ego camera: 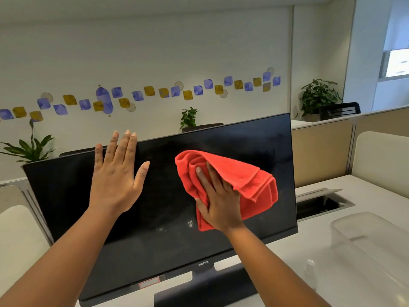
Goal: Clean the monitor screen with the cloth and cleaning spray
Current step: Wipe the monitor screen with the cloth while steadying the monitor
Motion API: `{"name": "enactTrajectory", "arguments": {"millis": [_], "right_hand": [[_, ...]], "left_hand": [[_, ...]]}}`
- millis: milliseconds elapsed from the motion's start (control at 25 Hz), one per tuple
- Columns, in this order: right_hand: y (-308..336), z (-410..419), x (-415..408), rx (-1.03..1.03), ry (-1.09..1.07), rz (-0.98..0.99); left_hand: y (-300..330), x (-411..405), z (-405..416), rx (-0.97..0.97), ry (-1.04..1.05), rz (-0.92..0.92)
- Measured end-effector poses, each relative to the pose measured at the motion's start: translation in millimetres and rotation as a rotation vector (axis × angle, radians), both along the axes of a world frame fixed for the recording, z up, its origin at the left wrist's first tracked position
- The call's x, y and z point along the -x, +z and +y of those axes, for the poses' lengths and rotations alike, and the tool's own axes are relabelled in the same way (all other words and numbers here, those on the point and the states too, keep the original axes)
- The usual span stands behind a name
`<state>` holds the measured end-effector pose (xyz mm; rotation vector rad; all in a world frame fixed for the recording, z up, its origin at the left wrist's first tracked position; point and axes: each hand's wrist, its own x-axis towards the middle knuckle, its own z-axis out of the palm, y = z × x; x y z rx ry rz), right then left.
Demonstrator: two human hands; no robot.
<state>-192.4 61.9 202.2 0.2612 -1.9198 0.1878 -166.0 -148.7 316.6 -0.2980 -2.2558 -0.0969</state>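
Note:
A black monitor (155,209) stands on the white desk, its dark screen showing smudges and small white specks near the lower middle. My right hand (218,200) presses a bunched red cloth (239,173) flat against the right half of the screen. My left hand (115,173) is open with fingers straight, in front of the screen's upper left, fingertips above the top edge; whether it touches the glass I cannot tell. A small clear spray bottle (309,273) stands on the desk at the lower right, faint against the white surface.
A clear plastic bin (376,240) sits on the white desk (287,269) at the right. A cable hatch (323,202) is open behind the monitor's right edge. Beige partitions (321,151) and potted plants (318,96) stand beyond the desk.

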Motion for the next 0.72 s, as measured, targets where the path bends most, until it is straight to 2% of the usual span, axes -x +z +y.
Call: {"name": "enactTrajectory", "arguments": {"millis": [80, 240, 320, 440, 560, 720], "right_hand": [[-4, 13, 0, 0.023, 0.002, 0.011], [17, 16, 7, 0.340, -0.141, -0.027], [33, 9, 10, 0.394, -0.149, -0.046], [50, -11, 12, 0.321, -0.117, -0.076], [44, -36, 7, 0.136, -0.071, -0.058], [1, -49, -6, -0.001, 0.162, -0.055]], "left_hand": [[-1, 0, 0, 0.010, 0.012, -0.001], [0, 1, 0, -0.006, -0.011, -0.028], [1, 2, 0, -0.023, -0.035, -0.041], [1, 2, 0, -0.042, -0.055, -0.043], [1, 2, 1, -0.057, -0.081, -0.044], [3, 0, -1, -0.072, -0.113, -0.055]]}}
